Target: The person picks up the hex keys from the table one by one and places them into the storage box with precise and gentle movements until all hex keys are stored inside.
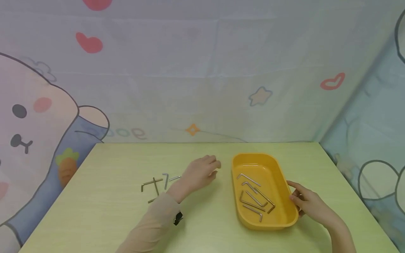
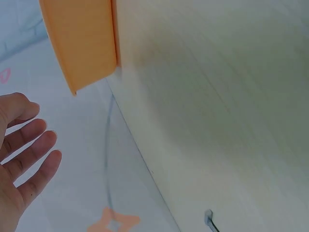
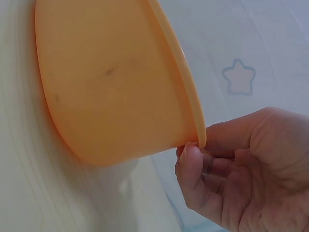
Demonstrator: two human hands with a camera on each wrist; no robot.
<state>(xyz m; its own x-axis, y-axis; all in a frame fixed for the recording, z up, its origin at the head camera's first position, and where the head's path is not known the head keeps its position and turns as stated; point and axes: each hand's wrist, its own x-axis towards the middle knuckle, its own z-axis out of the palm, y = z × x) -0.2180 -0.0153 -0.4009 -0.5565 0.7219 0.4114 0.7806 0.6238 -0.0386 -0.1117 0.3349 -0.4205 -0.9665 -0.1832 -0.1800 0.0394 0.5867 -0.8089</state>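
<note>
My left hand hovers over the table between the loose hex keys and the yellow tray. Its fingers are relaxed, spread a little, and hold nothing. My right hand pinches the right rim of the yellow tray; in the right wrist view the thumb and fingers meet at that rim. Several L-shaped hex keys, silver and brass-toned, lie inside the tray, one silver hex key nearest the front. To the left, several more lie on the table, among them a brass-toned hex key and a silver hex key. My left forearm partly hides this group.
The light wooden table runs back to a printed cloth with hearts, a star and a cartoon animal. Another cloth hangs along the right side. A black object shows at my left wrist.
</note>
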